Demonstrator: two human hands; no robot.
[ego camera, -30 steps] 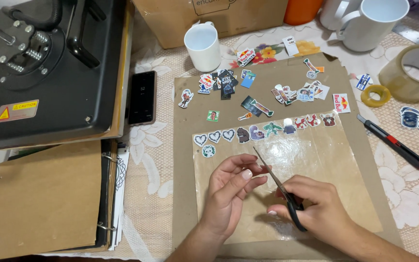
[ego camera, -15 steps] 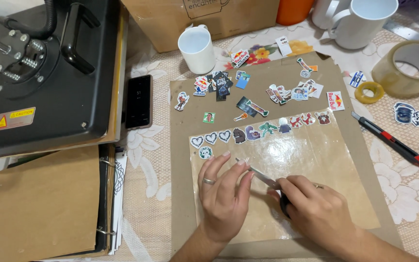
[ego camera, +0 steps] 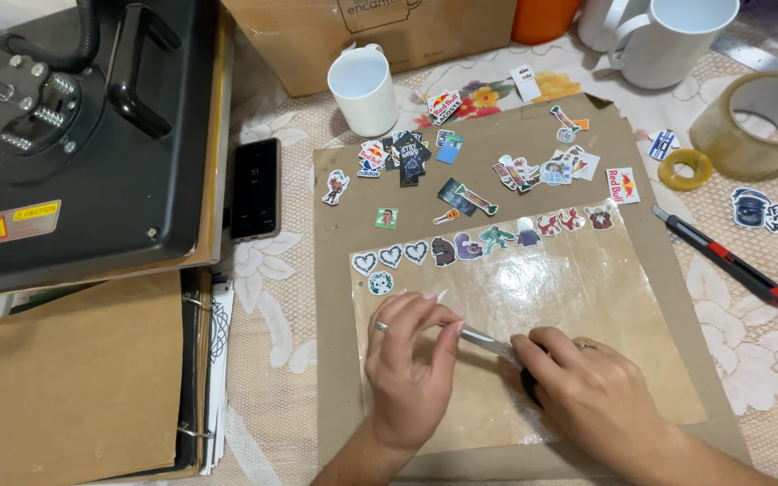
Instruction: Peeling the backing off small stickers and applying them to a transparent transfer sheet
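Lowered since the earlier frame, scissors point(ego camera: 488, 342) lie flat in the right hand's point(ego camera: 592, 396) grip, left hand point(ego camera: 411, 360) pinching their tip over glossy sheet point(ego camera: 578, 297); next needs steadiness.

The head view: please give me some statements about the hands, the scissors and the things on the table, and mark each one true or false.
1. The right hand holds the black-handled metal scissors over the glossy clear sheet. True.
2. The left hand holds the red and black utility knife. False: that red and black utility knife lies alone on the lace tablecloth, to the right of the brown cardboard sheet.
3. The white ceramic mug near the cardboard box stands upright. True.
4. The black phone lies on the glossy sheet. False: the black phone lies beside the black heat press.
5. A row of small cut-out stickers lines the glossy sheet's top edge. True.
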